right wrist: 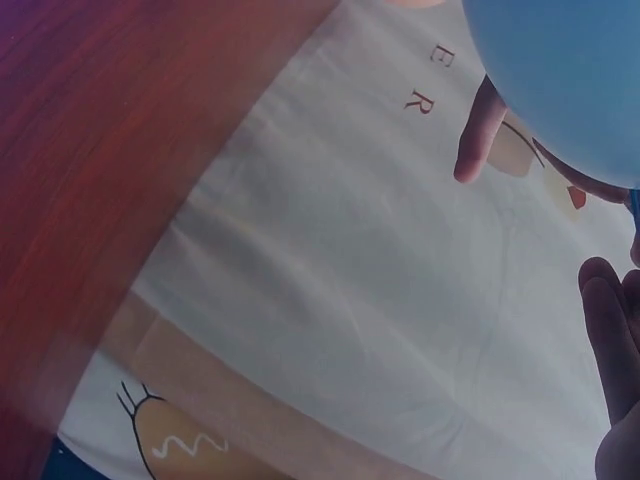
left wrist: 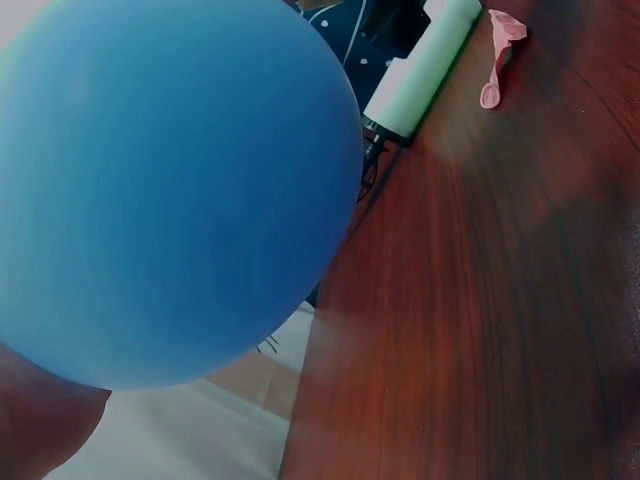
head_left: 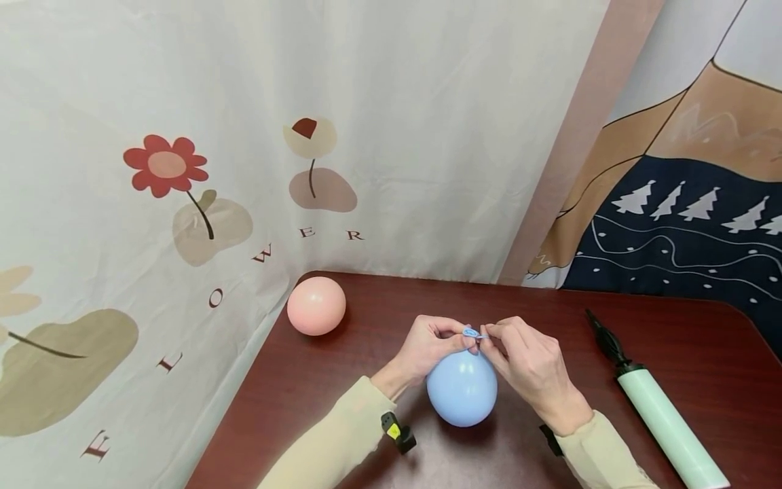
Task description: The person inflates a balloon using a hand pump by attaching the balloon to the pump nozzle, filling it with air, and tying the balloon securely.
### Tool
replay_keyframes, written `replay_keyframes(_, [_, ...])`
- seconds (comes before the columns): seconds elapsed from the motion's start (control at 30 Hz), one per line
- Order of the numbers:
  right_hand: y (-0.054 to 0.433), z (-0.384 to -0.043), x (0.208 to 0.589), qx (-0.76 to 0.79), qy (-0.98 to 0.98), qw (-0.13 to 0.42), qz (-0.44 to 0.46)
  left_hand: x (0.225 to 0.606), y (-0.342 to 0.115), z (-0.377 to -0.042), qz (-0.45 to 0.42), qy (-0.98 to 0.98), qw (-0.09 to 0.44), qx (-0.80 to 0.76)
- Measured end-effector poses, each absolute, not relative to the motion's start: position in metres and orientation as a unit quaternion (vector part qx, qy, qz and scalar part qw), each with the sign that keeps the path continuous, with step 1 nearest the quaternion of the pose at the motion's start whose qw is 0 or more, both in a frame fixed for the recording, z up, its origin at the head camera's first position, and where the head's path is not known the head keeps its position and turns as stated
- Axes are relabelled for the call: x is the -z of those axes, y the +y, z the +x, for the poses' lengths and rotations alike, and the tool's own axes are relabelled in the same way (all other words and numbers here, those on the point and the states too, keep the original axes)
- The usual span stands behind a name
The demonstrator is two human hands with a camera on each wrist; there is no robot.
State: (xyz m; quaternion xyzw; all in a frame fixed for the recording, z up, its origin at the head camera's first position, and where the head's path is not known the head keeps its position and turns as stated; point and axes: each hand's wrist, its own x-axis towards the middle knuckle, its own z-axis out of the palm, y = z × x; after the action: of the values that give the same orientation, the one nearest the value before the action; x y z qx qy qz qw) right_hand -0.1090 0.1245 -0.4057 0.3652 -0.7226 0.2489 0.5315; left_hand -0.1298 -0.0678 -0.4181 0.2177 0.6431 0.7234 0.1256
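Observation:
A blown-up blue balloon (head_left: 462, 390) hangs below both hands, its neck (head_left: 471, 333) at the top between the fingertips. My left hand (head_left: 427, 346) pinches the neck between thumb and forefinger. From the other side, my right hand (head_left: 528, 360) pinches the stretched end of the neck with thumb and fingertips. In the left wrist view the balloon (left wrist: 180, 190) fills much of the picture and hides most of the left hand. The right wrist view catches part of the balloon (right wrist: 570, 80) and the right hand's fingers (right wrist: 605, 330) near its neck.
An inflated pink balloon (head_left: 316, 305) sits at the table's far left corner. On the right lies a mint-green hand pump (head_left: 672, 424) with a black nozzle. A limp pink balloon (left wrist: 500, 55) lies on the dark red table (head_left: 391, 305). Printed curtains (head_left: 427, 136) hang behind.

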Motion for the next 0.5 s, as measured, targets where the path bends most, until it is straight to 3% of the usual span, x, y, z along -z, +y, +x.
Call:
replay_keyframes(0.3, [0.1204, -0.1087, 0.4051, -0.246, -0.72, 0.535, 0.369, 0.4182, -0.0686, -0.1288, 0.19, 0.653, 0.136, -0.721])
replay_keyframes(0.5, [0.1224, -0.1096, 0.4086, -0.253, -0.728, 0.518, 0.371, 0.4189, -0.0718, -0.1311, 0.244, 0.707, 0.105, -0.655])
